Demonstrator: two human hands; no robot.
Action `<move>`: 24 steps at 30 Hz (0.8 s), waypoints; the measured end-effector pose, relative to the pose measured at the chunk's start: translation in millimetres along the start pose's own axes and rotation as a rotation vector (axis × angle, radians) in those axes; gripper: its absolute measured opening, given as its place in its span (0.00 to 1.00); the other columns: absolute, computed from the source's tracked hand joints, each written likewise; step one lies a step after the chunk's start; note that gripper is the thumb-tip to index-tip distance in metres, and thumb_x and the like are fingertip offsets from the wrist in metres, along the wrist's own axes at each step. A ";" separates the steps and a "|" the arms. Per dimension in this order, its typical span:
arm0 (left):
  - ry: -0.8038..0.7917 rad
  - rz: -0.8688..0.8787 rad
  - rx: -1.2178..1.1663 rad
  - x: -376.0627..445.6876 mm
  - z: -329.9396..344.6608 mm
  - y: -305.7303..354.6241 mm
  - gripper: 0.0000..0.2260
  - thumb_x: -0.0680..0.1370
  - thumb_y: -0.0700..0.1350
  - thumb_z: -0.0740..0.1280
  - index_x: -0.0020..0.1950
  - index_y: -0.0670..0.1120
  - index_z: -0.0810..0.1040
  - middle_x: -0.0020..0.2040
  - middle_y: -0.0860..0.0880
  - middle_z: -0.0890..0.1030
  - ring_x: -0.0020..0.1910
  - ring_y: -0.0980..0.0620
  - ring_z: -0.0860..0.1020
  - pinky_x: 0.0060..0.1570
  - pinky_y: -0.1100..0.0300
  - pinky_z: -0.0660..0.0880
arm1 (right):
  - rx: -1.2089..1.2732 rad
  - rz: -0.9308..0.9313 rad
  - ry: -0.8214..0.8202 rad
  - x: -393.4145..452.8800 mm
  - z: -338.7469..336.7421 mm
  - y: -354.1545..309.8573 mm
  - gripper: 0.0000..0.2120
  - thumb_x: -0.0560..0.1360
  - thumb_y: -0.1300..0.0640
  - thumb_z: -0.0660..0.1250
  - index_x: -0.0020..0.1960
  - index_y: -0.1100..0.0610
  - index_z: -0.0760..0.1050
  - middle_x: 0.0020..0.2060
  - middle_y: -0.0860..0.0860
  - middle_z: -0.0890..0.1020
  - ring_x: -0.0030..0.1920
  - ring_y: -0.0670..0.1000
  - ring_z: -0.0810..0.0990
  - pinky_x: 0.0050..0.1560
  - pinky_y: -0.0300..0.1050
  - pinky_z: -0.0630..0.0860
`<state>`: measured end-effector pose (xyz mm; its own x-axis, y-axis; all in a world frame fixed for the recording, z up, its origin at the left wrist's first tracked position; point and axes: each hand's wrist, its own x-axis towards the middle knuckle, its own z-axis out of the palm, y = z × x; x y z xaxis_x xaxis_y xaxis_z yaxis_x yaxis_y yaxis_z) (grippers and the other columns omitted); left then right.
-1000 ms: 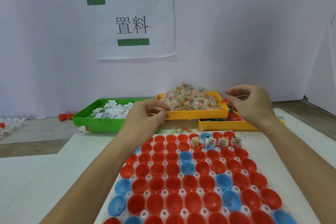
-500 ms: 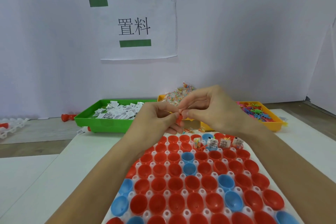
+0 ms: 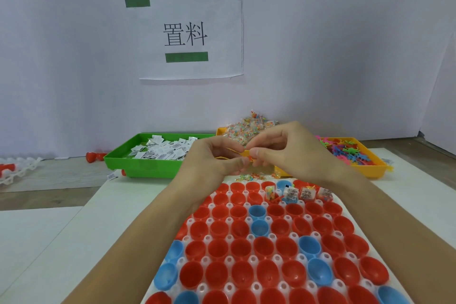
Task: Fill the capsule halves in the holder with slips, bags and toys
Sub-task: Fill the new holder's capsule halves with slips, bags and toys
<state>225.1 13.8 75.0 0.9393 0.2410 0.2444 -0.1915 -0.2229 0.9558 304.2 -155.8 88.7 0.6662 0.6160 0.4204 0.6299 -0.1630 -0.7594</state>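
A white holder (image 3: 248,236) full of red and blue capsule halves lies in front of me. Several halves in its far row hold slips and bead bags (image 3: 291,193). Above the holder's far edge my left hand (image 3: 212,158) and my right hand (image 3: 283,148) meet fingertip to fingertip. Both pinch a small orange-yellow toy (image 3: 246,155) between them. Behind them stand a green tray of white slips (image 3: 158,152), an orange tray heaped with bead bags (image 3: 249,126) and an orange tray of colourful toys (image 3: 345,152).
A few bead bags (image 3: 249,176) lie loose on the table between the trays and the holder. At the far left are a white spare holder (image 3: 17,170) and a red capsule piece (image 3: 95,156). A paper sign (image 3: 187,34) hangs on the back wall.
My right hand came left from the toy tray to meet my left hand. Since half a second ago the two hands have stayed together, working the small toy.
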 end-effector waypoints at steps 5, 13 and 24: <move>0.013 0.060 0.147 1.5 0.5 -4.9 0.05 0.71 0.36 0.77 0.41 0.43 0.82 0.36 0.46 0.84 0.35 0.52 0.81 0.40 0.57 0.79 | 0.013 0.060 0.007 0.6 1.4 6.0 0.03 0.74 0.65 0.73 0.45 0.59 0.85 0.33 0.50 0.86 0.36 0.47 0.86 0.37 0.33 0.79; -0.150 0.140 0.779 0.9 -7.8 -15.9 0.04 0.76 0.45 0.72 0.47 0.53 0.86 0.46 0.60 0.82 0.48 0.61 0.78 0.44 0.72 0.71 | -0.314 0.091 0.017 2.7 3.2 23.5 0.08 0.71 0.61 0.76 0.39 0.50 0.81 0.30 0.46 0.85 0.32 0.40 0.83 0.36 0.29 0.75; -0.363 0.322 0.915 -0.7 -6.1 -26.1 0.09 0.76 0.41 0.71 0.53 0.51 0.87 0.54 0.49 0.81 0.56 0.61 0.67 0.46 0.84 0.58 | -0.384 0.077 -0.149 5.1 15.3 38.5 0.06 0.71 0.62 0.76 0.41 0.51 0.86 0.32 0.41 0.84 0.36 0.35 0.82 0.38 0.26 0.73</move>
<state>227.7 25.3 50.9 0.9402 -0.2227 0.2578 -0.3018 -0.8956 0.3268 325.7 -147.1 54.0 0.6699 0.6911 0.2713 0.7023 -0.4713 -0.5336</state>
